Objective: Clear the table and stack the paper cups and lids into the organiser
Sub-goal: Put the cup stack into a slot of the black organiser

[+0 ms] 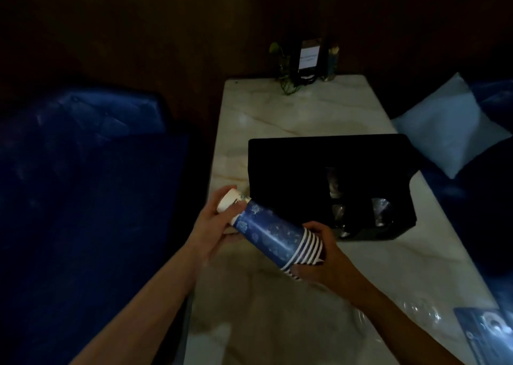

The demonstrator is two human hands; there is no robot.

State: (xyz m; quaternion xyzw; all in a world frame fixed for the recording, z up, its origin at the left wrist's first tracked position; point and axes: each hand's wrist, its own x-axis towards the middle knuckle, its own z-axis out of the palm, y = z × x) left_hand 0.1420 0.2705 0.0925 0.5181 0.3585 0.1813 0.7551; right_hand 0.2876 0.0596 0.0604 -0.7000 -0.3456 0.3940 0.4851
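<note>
A stack of blue patterned paper cups (273, 232) lies tilted in the air over the marble table (305, 120), white base end up and to the left, rims down and to the right. My left hand (213, 223) grips the base end of the stack. My right hand (319, 251) curls round the rim end. Just behind the stack stands the black organiser (291, 164); clear plastic lids (380, 210) glint in its compartments.
A small plant (286, 67), a sign holder (308, 58) and a jar stand at the table's far end. Blue sofas flank the table, with a pale cushion (449, 123) on the right. Clear lids (422, 312) and a blue printed pack (488, 328) lie at the near right.
</note>
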